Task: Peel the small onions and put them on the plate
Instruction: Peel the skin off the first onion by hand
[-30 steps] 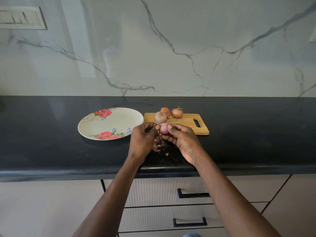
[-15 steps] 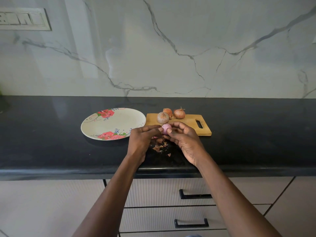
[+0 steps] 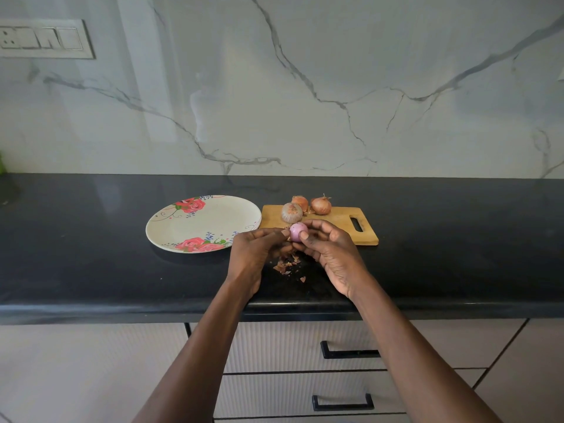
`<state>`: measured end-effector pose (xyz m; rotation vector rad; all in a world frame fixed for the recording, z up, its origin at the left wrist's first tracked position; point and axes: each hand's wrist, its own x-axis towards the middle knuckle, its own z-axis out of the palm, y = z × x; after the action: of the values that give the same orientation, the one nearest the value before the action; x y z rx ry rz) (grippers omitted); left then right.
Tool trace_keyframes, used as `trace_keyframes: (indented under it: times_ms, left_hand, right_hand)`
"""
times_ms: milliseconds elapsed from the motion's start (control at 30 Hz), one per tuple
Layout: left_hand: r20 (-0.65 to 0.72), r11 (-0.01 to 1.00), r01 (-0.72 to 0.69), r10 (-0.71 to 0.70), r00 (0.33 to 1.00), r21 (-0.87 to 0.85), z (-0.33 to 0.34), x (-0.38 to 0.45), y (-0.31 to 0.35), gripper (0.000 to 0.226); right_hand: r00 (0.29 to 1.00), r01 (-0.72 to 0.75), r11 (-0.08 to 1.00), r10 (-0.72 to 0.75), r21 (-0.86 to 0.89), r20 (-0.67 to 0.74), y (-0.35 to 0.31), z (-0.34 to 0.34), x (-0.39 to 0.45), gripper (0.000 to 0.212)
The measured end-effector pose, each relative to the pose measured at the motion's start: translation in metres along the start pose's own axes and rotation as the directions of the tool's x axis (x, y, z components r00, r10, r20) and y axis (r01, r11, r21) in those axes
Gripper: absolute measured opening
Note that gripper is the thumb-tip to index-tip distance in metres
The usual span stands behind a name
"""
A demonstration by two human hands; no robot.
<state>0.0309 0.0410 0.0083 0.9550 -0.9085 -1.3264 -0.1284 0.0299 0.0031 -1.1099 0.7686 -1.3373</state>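
since a moment ago more pink shows on the onion (image 3: 298, 231) both hands' fingers (image 3: 306, 235) pinch; plate (image 3: 171, 236) bare, three unpeeled onions (image 3: 306, 206) wait.

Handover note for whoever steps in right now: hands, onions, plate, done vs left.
Right hand: holds the peeled pink onion in its fingertips, above the counter in front of the cutting board.
Left hand: fingertips at the onion's left side, pinching a last bit of skin.
Three unpeeled onions sit on the board's far left end.
Plate: left of the board, nothing on it.
Skin scraps lie on the counter under the hands.
Done: one onion nearly peeled. Left: put it on the plate, then peel and plate the other three.
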Motion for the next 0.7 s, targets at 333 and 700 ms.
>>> trace_keyframes:
  times_ms: [333,700]
  left_hand:
    - [-0.025,0.972,-0.104,0.112,0.993,0.212,0.0037,-0.0030,-0.0044,0.014]
    - [-0.003,0.944,-0.156,0.164,0.986,0.292,0.0065,-0.0077,-0.0023,0.020]
  right_hand:
    - [1.000,0.015,1.000,-0.015,-0.007,-0.006,0.0006,0.0005,0.0009,0.030]
    - [1.000,-0.013,0.998,0.012,-0.057,-0.008,0.0018,0.0000,0.0016,0.035]
